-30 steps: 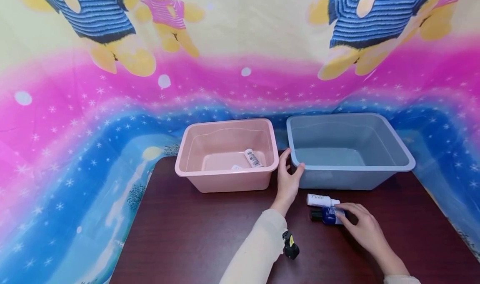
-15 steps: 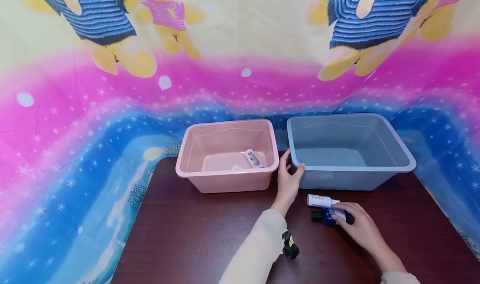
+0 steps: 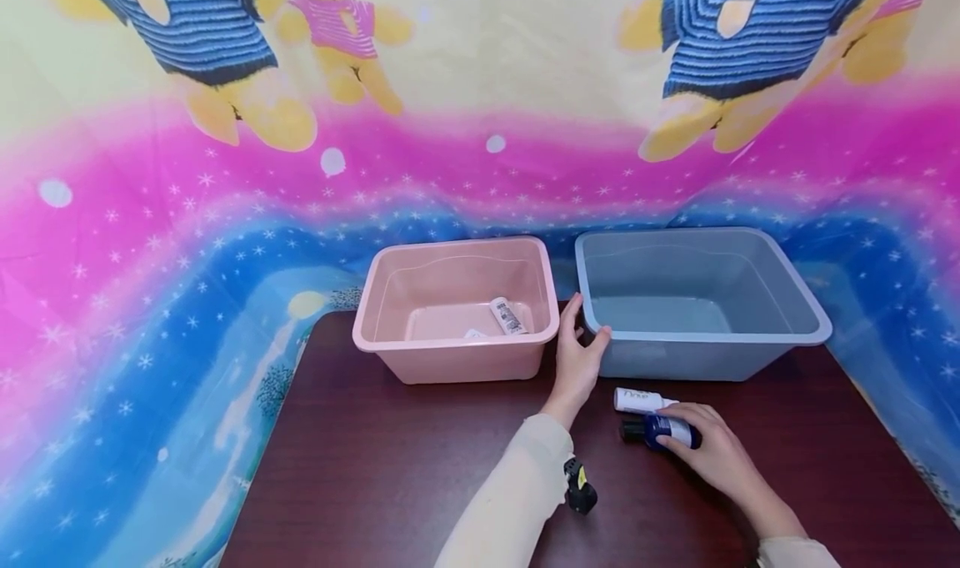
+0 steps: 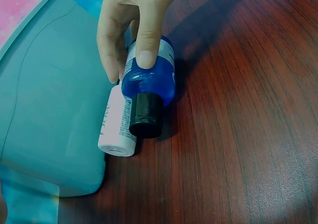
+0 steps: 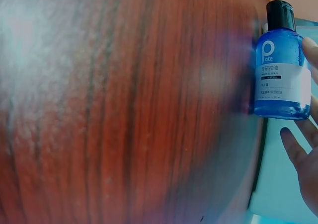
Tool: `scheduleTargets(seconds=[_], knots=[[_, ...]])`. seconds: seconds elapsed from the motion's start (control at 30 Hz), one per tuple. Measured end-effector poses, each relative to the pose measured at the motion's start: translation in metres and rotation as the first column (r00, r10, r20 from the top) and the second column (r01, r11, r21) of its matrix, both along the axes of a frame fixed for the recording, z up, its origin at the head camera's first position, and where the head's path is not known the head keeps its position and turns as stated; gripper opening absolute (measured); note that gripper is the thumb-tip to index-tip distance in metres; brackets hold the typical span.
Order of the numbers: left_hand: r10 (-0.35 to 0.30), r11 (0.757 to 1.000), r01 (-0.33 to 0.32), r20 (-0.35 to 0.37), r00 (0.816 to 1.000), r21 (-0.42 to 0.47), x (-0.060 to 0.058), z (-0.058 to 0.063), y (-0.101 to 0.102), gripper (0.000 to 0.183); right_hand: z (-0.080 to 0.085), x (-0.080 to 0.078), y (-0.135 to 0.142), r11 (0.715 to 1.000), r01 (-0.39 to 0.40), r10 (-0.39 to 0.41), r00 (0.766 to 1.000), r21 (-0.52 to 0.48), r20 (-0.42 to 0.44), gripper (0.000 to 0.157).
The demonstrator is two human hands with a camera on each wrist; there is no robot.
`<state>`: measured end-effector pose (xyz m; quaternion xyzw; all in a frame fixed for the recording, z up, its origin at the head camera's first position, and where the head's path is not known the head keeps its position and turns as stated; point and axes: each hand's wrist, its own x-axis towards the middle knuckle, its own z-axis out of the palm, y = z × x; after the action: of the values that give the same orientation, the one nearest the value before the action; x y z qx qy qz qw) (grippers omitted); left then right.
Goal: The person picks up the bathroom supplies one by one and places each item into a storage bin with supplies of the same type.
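A blue bottle (image 3: 658,429) with a black cap lies on the dark wood table, its cap pointing left. My right hand (image 3: 723,459) holds it from the right, thumb on the near side and fingers over the far side. Its printed label shows in the right wrist view, where the bottle (image 5: 282,65) partly hides the fingers. Just beyond lies a white bottle (image 3: 637,400), alongside the blue one. At the front left corner of the grey-blue bin (image 3: 675,356), my left hand (image 3: 576,368) touches the rim with thumb and extended fingers.
Left of the grey-blue bin stands a pink bin (image 3: 465,364). Inside it lie a small white bottle (image 3: 507,315) and another white item (image 3: 474,334), mostly hidden by the front wall. A printed cloth (image 3: 480,168) hangs behind both bins.
My right hand has shifted slightly left along the blue bottle, and its thumb now lies farther towards the cap. The left hand stays at the bin corner.
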<state>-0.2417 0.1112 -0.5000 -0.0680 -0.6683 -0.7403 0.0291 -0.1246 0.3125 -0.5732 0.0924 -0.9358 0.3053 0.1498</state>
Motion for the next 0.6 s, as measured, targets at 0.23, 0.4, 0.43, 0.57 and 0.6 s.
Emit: scheduleTargets(seconds=[0.23,0.4,0.43,0.57,0.6], knots=[[-0.002,1.000,0.000,0.056,0.998,0.029,0.001,0.003,0.000,0.063,-0.006,-0.003,-0.001,1.000,-0.009,0.009,0.999,0.011,-0.036,0.042],[0.002,0.999,-0.005,0.061,0.998,0.044,0.001,0.002,0.001,0.062,-0.010,-0.002,-0.002,1.000,-0.009,0.009,1.000,0.008,-0.015,0.050],[0.004,0.999,-0.006,0.059,0.998,0.044,0.001,0.002,0.001,0.062,-0.011,-0.002,-0.002,1.000,-0.011,0.011,1.000,0.014,-0.012,0.051],[0.005,0.999,-0.008,0.060,0.998,0.041,0.001,0.003,0.000,0.062,-0.011,-0.002,-0.002,1.000,-0.015,0.015,1.000,0.013,0.009,0.054],[0.004,0.999,-0.007,0.065,0.998,0.038,0.002,0.003,0.000,0.062,-0.011,-0.002,-0.002,1.000,-0.015,0.015,1.000,0.008,0.016,0.054]])
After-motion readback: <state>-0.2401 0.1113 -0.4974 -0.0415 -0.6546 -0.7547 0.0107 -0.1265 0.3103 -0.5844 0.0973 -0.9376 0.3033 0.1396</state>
